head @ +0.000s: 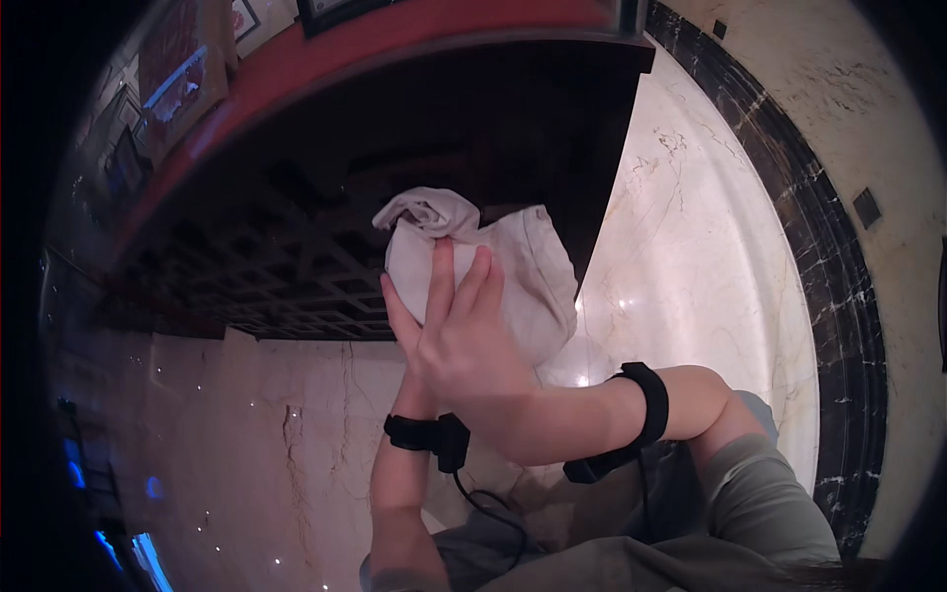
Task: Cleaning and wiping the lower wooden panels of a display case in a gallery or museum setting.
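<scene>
A bunched white cloth (510,259) is held up in front of a dark wooden cabinet, between my two hands. One end of it is twisted into a loose roll, and the right part hangs in folds with a seamed edge. My right hand (473,333) crosses over in front, back of the hand up, its fingers pressing the cloth below the roll. My left hand (418,370) comes from below and is mostly hidden behind the right one and the cloth. Which hand the outermost finger at the left belongs to is hard to tell.
The dark cabinet (518,96) has lattice work low on its front and a red top (414,29). Frames and a brown paper bag (177,81) stand on it. Polished marble floor (688,244) with a dark border lies around. Black wrist straps (651,399) trail cables.
</scene>
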Demonstrator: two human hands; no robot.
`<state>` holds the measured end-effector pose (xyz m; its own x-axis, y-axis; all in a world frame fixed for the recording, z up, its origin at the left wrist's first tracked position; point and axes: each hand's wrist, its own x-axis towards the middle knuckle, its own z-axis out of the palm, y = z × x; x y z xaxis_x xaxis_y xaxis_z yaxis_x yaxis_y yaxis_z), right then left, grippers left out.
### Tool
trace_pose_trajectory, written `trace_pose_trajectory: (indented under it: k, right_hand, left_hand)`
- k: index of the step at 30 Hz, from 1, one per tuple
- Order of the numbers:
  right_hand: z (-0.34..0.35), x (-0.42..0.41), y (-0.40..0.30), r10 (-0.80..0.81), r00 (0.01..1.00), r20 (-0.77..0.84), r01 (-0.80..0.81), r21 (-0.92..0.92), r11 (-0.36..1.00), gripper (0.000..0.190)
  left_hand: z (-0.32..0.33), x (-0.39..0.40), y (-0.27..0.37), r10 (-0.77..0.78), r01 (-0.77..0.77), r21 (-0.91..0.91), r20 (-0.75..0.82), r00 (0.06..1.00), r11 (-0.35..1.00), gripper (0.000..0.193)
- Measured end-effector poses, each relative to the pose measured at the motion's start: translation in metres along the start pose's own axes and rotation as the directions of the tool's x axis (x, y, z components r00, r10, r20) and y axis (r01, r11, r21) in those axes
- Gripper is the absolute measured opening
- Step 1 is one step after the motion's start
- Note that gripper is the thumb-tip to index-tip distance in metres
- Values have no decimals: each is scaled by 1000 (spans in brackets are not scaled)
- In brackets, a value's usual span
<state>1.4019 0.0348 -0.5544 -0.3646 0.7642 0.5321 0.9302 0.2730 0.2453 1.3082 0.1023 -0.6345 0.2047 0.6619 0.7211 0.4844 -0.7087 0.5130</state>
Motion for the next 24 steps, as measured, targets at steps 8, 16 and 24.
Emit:
trace_pose_trajectory:
  k: [8,16,24]
  right_hand:
    - [-12,6,22,-73,996,-44,76,70,995,60]
    - [-28,22,33,-131,990,-53,137,120,983,53]
    - [-44,19,31,-246,931,-270,308,218,926,49]
  left_hand:
    - [13,3,-2,-5,3,-52,-35,999,999,47]
    - [12,16,1,-7,1,-171,-38,999,985,49]
    - [-11,18,9,60,-76,-94,-170,984,993,51]
